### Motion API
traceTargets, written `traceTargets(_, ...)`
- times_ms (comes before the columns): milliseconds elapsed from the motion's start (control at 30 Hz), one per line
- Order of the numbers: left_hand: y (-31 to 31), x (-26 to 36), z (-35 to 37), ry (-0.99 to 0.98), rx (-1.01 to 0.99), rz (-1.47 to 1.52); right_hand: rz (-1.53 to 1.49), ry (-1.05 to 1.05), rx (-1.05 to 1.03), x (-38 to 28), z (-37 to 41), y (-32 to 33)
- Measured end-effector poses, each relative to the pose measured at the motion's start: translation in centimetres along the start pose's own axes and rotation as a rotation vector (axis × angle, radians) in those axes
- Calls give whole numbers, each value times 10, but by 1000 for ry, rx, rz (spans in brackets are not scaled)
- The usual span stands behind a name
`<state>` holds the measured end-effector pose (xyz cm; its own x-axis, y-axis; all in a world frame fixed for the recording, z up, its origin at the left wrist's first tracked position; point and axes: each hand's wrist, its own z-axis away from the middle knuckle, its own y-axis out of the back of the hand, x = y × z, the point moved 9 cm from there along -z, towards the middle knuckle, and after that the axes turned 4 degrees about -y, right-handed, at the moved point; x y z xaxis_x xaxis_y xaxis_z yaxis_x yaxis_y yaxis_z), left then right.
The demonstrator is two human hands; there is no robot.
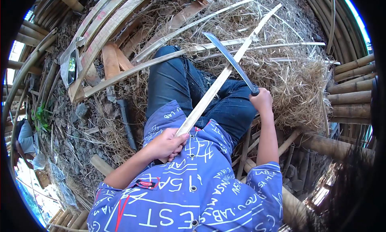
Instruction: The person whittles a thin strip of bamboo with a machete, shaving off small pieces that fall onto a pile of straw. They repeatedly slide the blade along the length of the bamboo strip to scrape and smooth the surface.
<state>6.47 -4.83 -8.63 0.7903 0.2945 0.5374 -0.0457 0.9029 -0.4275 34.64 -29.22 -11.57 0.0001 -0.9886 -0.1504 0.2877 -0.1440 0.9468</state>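
In the head view, the person sits with legs stretched out ahead, in dark jeans (173,83) and a blue printed shirt (193,192). The left hand (167,145) is curled tight around the near end of a long bamboo strip (225,73), close to the chest. From that grip the strip runs up and to the right, over the lap and out above the ground.

The right hand (261,99) is wrapped around the handle of a knife (229,57), fingers folded fully about it. The long blade slants up and to the left from this hand and crosses the strip about halfway along; whether the edge touches the strip cannot be told.

Dry shavings (293,79) cover the ground beyond the legs. Flat slats (108,31) lie to the left, and round bamboo poles (354,97) are stacked at the right edge. A dark tube (126,123) lies on the ground beside the left leg.
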Motion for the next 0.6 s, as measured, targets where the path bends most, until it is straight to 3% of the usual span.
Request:
traceTargets(100,0,4,2,4,21,-36,22,4,124,0,-15,9)
traceTargets(133,1,4,3,15,28,-48,21,2,121,5,-26,5)
traceTargets(200,1,3,2,12,14,-26,-83,-195,107,36,-52,3)
traceTargets(267,2,0,2,9,3,0,-90,-201,-13,43,-63,-9)
traceTargets(367,5,5,-2,-8,-12,2,-87,-90,178,8,-40,10)
traceTargets(400,3,7,-1,-14,-14,-32,-136,11,224,13,-46,-11)
traceTargets(467,0,8,1,-9,-7,-52,-352,30,163,-6,-14,-17)
traceTargets(600,3,12,1,-24,39,-118,-358,227,51,-68,69,-30)
